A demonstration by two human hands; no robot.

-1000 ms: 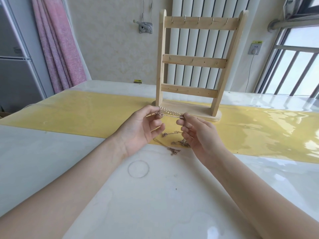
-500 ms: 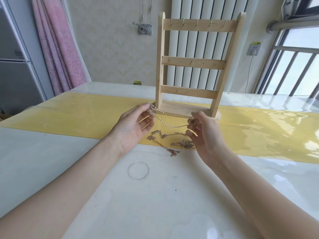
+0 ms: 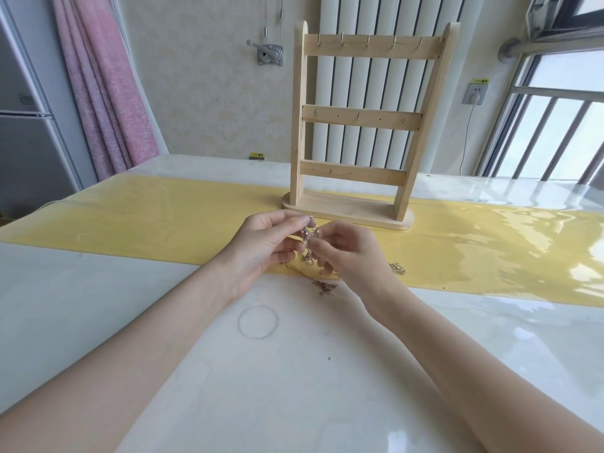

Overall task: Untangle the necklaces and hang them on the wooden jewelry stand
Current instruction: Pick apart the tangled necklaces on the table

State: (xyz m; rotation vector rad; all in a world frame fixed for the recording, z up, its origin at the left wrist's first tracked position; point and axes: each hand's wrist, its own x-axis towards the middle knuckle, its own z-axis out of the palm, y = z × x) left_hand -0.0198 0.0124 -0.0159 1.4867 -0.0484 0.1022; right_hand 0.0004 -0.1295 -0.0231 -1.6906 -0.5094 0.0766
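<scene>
Gold links hang at centre frame: the necklace (image 3: 308, 243) dangles between both hands, the left hand (image 3: 261, 246) pinching its top with thumb and forefinger, the right hand (image 3: 346, 253) with curled fingers gripping it lower down. More tangled chains (image 3: 323, 284) lie on the glossy table (image 3: 294, 387) just below. Above, in the upper middle, the wooden jewelry stand (image 3: 356, 119) stands on the yellow runner (image 3: 163, 220), hooks bare.

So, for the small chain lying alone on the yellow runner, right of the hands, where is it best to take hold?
Pinch the small chain from above, at its top where the links bunch. It lies flat on the yellow runner, apart from the right hand and the other chains, so probably only a fingertip grip from above gets under it.
</scene>
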